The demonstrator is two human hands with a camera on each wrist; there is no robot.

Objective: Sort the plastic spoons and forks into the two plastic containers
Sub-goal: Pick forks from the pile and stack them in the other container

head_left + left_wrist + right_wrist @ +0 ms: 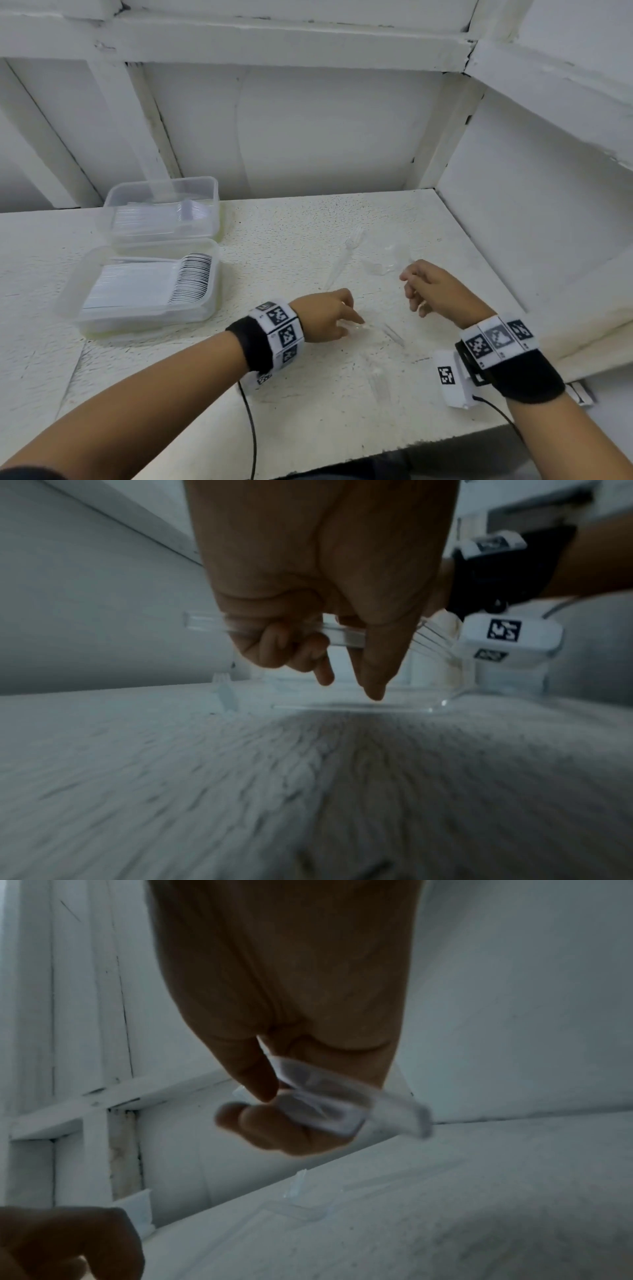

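Observation:
Two clear plastic containers stand at the left of the table. The far container [164, 209] and the near container [150, 287] each hold a stack of clear cutlery. My left hand [346, 315] hovers low over the table's middle; in the left wrist view my left hand [349, 680] grips a clear fork [342, 637], tines pointing right, forefinger pointing down. My right hand [416, 291] is raised to the right and pinches clear cutlery [342, 1110] by the handles; spoon or fork I cannot tell. Loose clear pieces lie on the table: a fork [342, 257] and handles [394, 334].
A crumpled clear plastic wrapper [383, 260] lies beyond my right hand. Another clear piece [378, 380] lies near the front edge. White walls and a shelf frame close in the back and right. Cables trail from both wristbands over the table's front edge [342, 459].

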